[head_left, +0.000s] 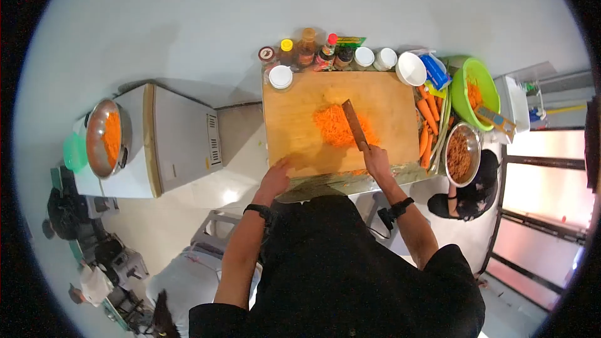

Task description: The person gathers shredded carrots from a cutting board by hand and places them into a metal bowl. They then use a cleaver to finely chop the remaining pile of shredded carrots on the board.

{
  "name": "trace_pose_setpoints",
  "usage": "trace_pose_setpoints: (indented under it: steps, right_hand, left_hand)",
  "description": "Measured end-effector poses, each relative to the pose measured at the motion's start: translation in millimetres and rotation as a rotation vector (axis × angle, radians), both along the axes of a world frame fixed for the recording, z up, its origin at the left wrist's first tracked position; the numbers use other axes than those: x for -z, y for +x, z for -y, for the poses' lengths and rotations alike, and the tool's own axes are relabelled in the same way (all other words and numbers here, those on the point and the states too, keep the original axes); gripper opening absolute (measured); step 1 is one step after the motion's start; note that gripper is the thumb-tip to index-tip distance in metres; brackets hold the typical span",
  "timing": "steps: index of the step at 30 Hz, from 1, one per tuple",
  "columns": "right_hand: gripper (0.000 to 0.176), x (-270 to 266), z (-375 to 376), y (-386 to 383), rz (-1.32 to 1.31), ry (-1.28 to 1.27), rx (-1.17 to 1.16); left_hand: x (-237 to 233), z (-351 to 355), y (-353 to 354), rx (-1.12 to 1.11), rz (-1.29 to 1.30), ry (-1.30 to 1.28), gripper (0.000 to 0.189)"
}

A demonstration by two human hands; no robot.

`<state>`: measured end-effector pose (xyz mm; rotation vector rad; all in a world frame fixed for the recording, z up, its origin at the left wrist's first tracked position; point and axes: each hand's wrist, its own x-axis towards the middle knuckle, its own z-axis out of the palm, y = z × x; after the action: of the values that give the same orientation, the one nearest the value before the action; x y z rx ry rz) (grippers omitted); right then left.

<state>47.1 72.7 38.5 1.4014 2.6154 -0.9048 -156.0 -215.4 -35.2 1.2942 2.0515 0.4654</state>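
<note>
My right hand is closed round the handle of a cleaver. Its blade lies across a pile of shredded carrot on the wooden cutting board. Near the board's front left corner is my left hand, fingers loosely stretched out and holding nothing that I can see. A few orange shreds lie along the board's front edge, close to my right hand. Whole carrots are heaped against the right side of the board, with long green stalks beside them.
Bottles and jars line the back, with a white bowl at their right. On the right stand a green basin with a grater and a steel bowl of brown-red food. A pan sits at left. A person crouches at right.
</note>
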Motion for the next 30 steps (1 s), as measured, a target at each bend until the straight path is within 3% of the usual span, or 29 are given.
trace_pose_setpoints:
  steps: [3,5,8,13,15,18,22,24,27,30]
  right_hand:
    - [0.044,-15,-8,5,-0.166,0.036,-0.091]
    - [0.043,-9,-8,2,-0.158,0.018,-0.097]
    - [0.039,21,-6,-11,-0.097,0.061,-0.202]
    - [0.031,54,-13,-16,-0.088,0.200,-0.480]
    - [0.034,46,-19,-22,-0.037,0.063,-0.553]
    - [0.038,31,-20,-30,0.104,-0.105,-0.523]
    - [0.039,1,-21,-37,0.093,-0.034,-0.548]
    - [0.027,-16,-18,-38,-0.012,-0.040,-0.502]
    - [0.027,19,-23,-30,0.018,0.007,-0.586]
    - [0.032,58,-23,-22,-0.092,0.112,-0.633]
  left_hand:
    - [6,-2,14,-0.059,-0.092,-0.114,0.057]
    - [0,-12,20,-0.058,-0.171,-0.329,0.061]
    - [-8,-21,32,-0.117,-0.184,-0.394,0.062]
    - [9,-21,52,-0.210,-0.199,-0.364,0.067]
    - [12,-20,59,-0.250,-0.200,-0.331,0.069]
    - [6,-24,66,-0.263,-0.228,-0.316,0.073]
    - [12,-23,64,-0.319,-0.161,-0.291,0.076]
    - [20,-22,66,-0.349,-0.144,-0.273,0.076]
    - [26,-18,74,-0.400,-0.097,-0.228,0.078]
    - [36,-13,75,-0.323,-0.255,-0.160,0.078]
